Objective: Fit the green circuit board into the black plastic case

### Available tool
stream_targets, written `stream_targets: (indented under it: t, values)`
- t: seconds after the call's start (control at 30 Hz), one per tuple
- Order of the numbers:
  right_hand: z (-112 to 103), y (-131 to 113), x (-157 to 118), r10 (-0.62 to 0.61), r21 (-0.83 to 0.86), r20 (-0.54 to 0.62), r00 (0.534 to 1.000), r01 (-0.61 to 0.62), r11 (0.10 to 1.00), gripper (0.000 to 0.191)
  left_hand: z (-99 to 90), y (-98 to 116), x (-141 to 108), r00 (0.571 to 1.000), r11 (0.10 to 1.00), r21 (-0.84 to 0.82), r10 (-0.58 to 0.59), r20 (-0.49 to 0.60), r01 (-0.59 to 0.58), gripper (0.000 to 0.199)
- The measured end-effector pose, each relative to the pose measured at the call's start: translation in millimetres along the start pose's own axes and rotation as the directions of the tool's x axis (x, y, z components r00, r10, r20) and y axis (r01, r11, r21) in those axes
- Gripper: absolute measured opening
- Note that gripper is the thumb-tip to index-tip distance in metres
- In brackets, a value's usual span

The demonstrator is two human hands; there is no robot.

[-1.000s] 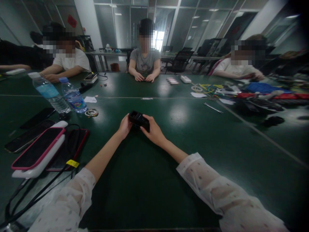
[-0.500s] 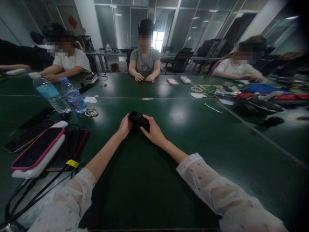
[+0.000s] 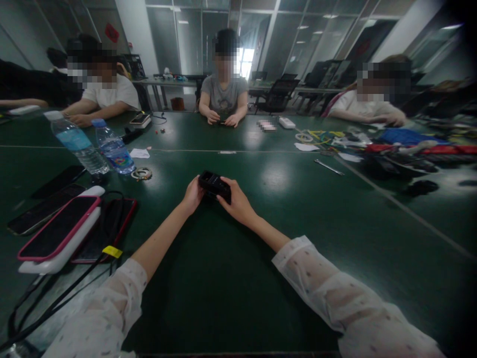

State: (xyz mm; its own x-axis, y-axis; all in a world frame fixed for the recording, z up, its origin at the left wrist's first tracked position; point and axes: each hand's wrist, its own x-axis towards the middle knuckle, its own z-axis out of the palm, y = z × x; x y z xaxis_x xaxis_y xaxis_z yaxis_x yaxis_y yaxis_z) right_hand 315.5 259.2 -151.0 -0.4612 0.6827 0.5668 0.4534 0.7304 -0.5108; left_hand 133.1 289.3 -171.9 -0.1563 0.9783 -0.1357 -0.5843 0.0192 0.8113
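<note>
Left hand (image 3: pixel 193 195), partly closed, is being curled around the left end of a black handheld device (image 3: pixel 215 185) near the center of the frame, its fingers being partly hidden by the casing. The device's right end is being clasped by the right hand (image 3: pixel 238 203), also partly closed, with the thumb being pressed along the near side and the fingers being laid over the far edge. The device is being held at a slight tilt above the green table (image 3: pixel 231 298); whether its underside is being supported by the tabletop cannot be told, and its exact type is being obscured by dim light.

For a sound hold, the grip is best being shared evenly between both ends, with light fingertip pressure being applied, the wrists being held level and the marked upper face being left uncovered.

At left of the frame, a pink-cased smartphone (image 3: pixel 61 228) is being propped on a white slab-shaped case (image 3: pixel 44 266), beside a black cable being marked by a yellow tag (image 3: pixel 112 252). Two plastic water bottles are being seen at upper left, and a metal wrench (image 3: pixel 329 167) is being shown right of center. Across the table, a person in a gray T-shirt (image 3: pixel 224 94) is being pictured.
</note>
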Motion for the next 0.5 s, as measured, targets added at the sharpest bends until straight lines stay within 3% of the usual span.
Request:
stream_targets:
  t: [0.5]
  values:
    - [-0.6, -0.4, 0.3, 0.000, 0.001, 0.002, 1.000, 0.000, 1.000, 0.059, 1.8, 1.0, 0.0, 1.000, 0.999, -0.039, -0.006, -0.014, 0.005, 0.015]
